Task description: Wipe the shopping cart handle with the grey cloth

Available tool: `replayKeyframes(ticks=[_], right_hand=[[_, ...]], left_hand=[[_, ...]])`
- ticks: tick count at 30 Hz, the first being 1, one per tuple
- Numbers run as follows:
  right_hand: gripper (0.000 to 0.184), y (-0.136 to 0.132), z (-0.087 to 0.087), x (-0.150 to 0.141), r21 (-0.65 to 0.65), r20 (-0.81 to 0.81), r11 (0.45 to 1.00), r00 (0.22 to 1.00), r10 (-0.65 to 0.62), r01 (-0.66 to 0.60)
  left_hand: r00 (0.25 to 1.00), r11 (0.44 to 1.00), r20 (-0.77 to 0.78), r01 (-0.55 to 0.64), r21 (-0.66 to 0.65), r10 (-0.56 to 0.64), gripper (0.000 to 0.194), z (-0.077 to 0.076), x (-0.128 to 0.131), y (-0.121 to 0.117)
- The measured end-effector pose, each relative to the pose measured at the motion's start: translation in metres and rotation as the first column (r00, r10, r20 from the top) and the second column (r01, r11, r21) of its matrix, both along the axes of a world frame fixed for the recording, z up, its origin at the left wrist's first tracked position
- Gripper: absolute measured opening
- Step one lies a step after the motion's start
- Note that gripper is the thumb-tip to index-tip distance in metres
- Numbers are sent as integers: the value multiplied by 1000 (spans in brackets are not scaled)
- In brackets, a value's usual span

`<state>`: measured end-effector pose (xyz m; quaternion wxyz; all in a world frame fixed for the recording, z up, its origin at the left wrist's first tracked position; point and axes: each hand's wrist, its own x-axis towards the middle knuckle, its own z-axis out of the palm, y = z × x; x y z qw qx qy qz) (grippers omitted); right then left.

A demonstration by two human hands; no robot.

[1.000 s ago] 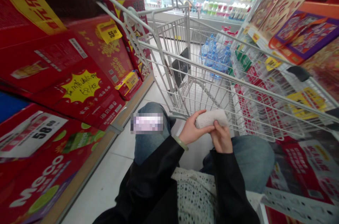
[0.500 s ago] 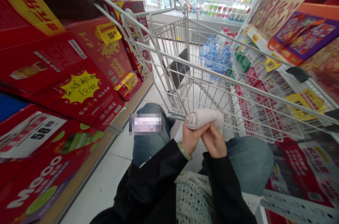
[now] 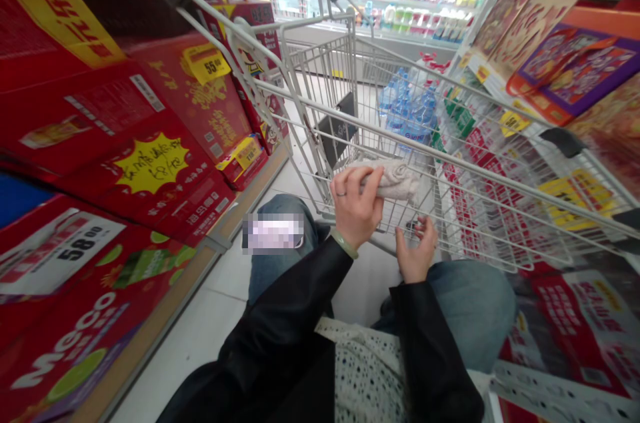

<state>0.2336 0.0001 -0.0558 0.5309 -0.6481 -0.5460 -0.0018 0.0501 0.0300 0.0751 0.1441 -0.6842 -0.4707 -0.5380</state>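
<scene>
A rolled pale towel [image 3: 395, 181] is gripped in my left hand [image 3: 357, 206], its fingers over the top near one end. The roll is up against the side wires of a shopping cart [image 3: 410, 141]; whether it touches them I cannot tell. Below and right of the towel, my right hand [image 3: 417, 253] is apart from it, palm up, with fingers spread and a little bent. Nothing shows in that hand. A greenish bangle [image 3: 345, 244] circles my left wrist.
My denim-clad knees are either side of my arms, a flat pixelated item [image 3: 273, 234] on the left one. Red drink cartons [image 3: 115, 123] are stacked at left. Shelved bottles [image 3: 480, 176] and boxes [image 3: 575, 69] line the right. Large water bottles [image 3: 407, 109] stand beyond the cart.
The towel has moved up and away from me toward the cart in my left hand, which now holds it from above. My right hand has let go and opened below it.
</scene>
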Motion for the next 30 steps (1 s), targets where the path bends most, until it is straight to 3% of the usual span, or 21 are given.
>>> replayKeyframes(ticks=[5,8,16,23,30], right_hand=[[45,10,3,12,-37,41,996,996,-81,83],[46,11,4,17,-37,56,994,994,-98,100],[49,9,-8,17,-60,39,995,996,-77,79],[46,11,-11,18,-53,9,997,998,-58,58],[46,9,-11,17,-65,-28,997,999,-43,41]], left_hand=[[997,998,-68,38,-48,-41,48,-19,3,4],[991,997,-123,51,-55,-58,44,-30,1,2],[997,999,-65,37,37,-35,49,4,-2,6],[976,992,-192,93,-82,-108,48,-28,1,-1],[992,998,-109,57,-33,-60,55,-10,4,4]])
